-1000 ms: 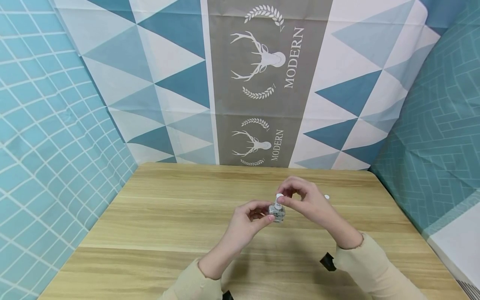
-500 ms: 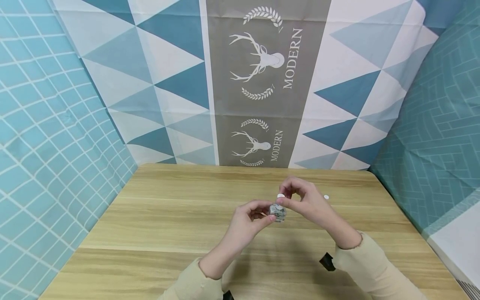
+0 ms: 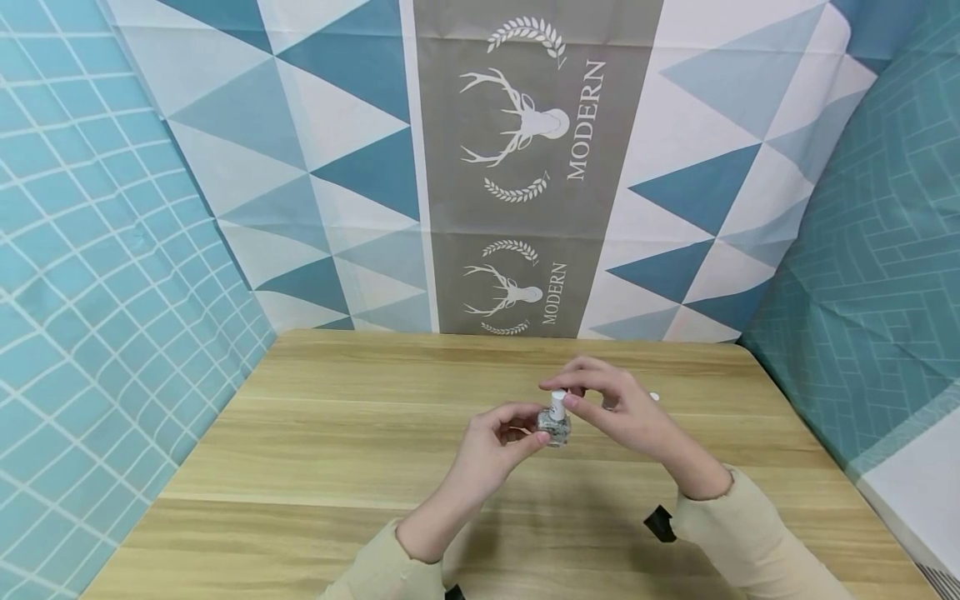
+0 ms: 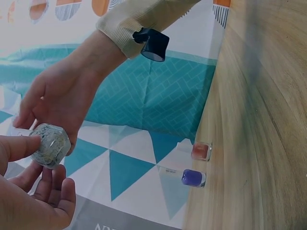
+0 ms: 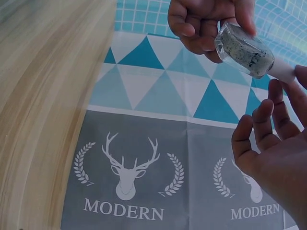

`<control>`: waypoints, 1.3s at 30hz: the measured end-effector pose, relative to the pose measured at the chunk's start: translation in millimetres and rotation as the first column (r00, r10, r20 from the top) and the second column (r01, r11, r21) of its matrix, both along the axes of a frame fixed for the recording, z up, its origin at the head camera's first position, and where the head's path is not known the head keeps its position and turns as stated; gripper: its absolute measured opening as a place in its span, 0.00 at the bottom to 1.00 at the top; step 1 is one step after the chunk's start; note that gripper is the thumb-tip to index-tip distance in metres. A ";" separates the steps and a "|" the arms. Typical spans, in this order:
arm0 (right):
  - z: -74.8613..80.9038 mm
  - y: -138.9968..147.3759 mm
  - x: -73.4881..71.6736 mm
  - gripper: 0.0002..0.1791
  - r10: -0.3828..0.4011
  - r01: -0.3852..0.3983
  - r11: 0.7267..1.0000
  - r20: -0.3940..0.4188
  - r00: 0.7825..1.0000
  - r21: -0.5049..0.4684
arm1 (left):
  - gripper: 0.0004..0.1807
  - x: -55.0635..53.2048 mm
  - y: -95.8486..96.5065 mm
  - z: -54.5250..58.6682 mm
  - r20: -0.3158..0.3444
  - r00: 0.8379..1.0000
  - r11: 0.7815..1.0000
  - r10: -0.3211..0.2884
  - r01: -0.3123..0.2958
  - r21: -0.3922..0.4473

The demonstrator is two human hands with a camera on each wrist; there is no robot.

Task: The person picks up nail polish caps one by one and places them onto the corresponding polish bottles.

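A small clear nail polish bottle (image 3: 553, 427) with speckled pale contents is held above the table, its white cap (image 3: 558, 403) pointing up. My left hand (image 3: 491, 442) grips the glass body between thumb and fingers. At the cap is my right hand (image 3: 611, 407), its thumb and index finger on either side of it. The right wrist view has the bottle (image 5: 244, 51) lying aslant, the cap (image 5: 282, 70) seated against its neck and partly covered by the right fingertips. From the left wrist camera, the bottle's underside (image 4: 50, 145) faces the lens and hides the cap.
Two more nail polish bottles, one reddish (image 4: 201, 151) and one purple (image 4: 193, 178), stand on the wooden table (image 4: 259, 143). In the head view, a white cap top (image 3: 655, 396) shows just behind the right wrist. Patterned cloths (image 3: 360, 167) enclose the table's back and sides.
The right fingers have shifted around the cap, and the index finger now reaches farther left past it. The cap and bottle tipped slightly, then came back. The left hand keeps its grip.
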State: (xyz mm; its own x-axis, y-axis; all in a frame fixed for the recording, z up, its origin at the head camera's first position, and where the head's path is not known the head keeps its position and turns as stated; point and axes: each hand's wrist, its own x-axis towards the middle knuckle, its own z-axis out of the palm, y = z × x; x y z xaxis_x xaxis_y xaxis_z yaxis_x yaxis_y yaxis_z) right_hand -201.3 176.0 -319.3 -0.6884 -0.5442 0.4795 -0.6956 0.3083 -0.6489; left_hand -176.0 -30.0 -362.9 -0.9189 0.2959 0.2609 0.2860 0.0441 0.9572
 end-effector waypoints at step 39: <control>-4.4 -9.1 -3.0 0.11 -0.059 0.057 0.995 -0.027 0.998 -0.080 | 0.16 1.4 -0.4 -1.1 0.041 0.999 1.000 0.013 -0.014 0.014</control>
